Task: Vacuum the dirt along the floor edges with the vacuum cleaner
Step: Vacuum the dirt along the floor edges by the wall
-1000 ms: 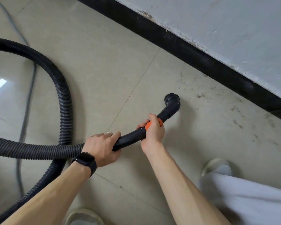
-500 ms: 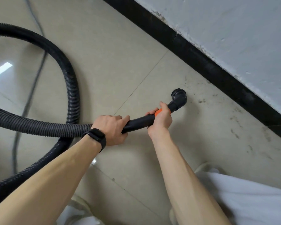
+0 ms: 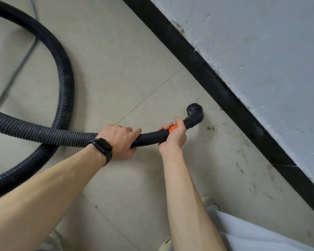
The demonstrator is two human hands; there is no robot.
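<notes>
From the head view, the left hand point(image 3: 119, 141) is wrapping its fingers round the rear of the black tube point(image 3: 150, 137), just where the ribbed hose point(image 3: 43, 132) joins it. The right hand point(image 3: 174, 136) is gripping the same tube further forward, fingers curled over an orange band point(image 3: 173, 128). The tube is lying low over the floor point(image 3: 116, 69), its long axis running from lower left to upper right, toward the baseboard point(image 3: 216, 84). At its front end the elbow nozzle point(image 3: 195, 114) is turning off that line, its ribbed mouth facing up and left in the frame; whether it is touching the tiles cannot be told. The nozzle is sitting near the baseboard but apart from it, with dirt point(image 3: 210, 127) just beside it on the right and more specks strung along the edge toward the lower right. Behind the left hand the hose is running off the left edge, and another stretch is looping in a wide arc across the upper left. A watch point(image 3: 101, 146) is sitting on the left wrist. A thin cable point(image 3: 20, 64) is lying on the tiles at upper left.
</notes>
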